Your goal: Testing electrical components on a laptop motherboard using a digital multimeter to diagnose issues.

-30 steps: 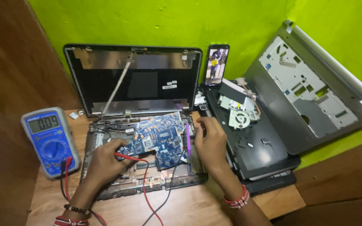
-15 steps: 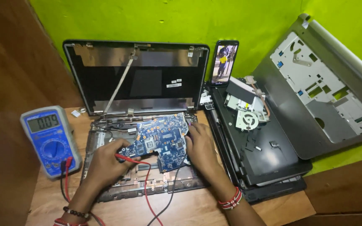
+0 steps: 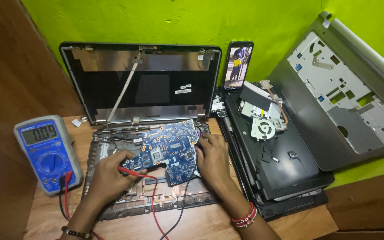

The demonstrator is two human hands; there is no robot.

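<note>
We see, from above, a wooden surface (image 3: 210,224) set against a green wall, carrying an opened laptop base (image 3: 112,209) whose screenless lid (image 3: 141,84) stands upright at the surface's rear edge. A blue circuit board (image 3: 170,149) lies tilted across the middle of the base. Our left hand (image 3: 110,173) is curled closed around a red probe (image 3: 132,171), whose tip rests on the board's left part; its red lead (image 3: 153,202) runs back toward the front edge of the surface. Our right hand (image 3: 212,160) lies half closed over the board's right edge with the fingers bent onto it, and a black lead (image 3: 184,202) emerges beneath it; we cannot tell whether it grips a probe, since the palm hides that. A red thread band circles the right wrist and a dark bead band the left. At the left edge of the surface a blue-and-grey multimeter (image 3: 47,153) lies face up, display lit, both leads plugged in at its lower end. Just beside the lid's right corner a phone (image 3: 238,66) leans upright against the wall. Toward the right edge rests a second dismantled laptop (image 3: 285,178) bearing a loose cooling fan (image 3: 263,129), and a grey palm-rest cover (image 3: 347,98) leans against the wall behind it.
</note>
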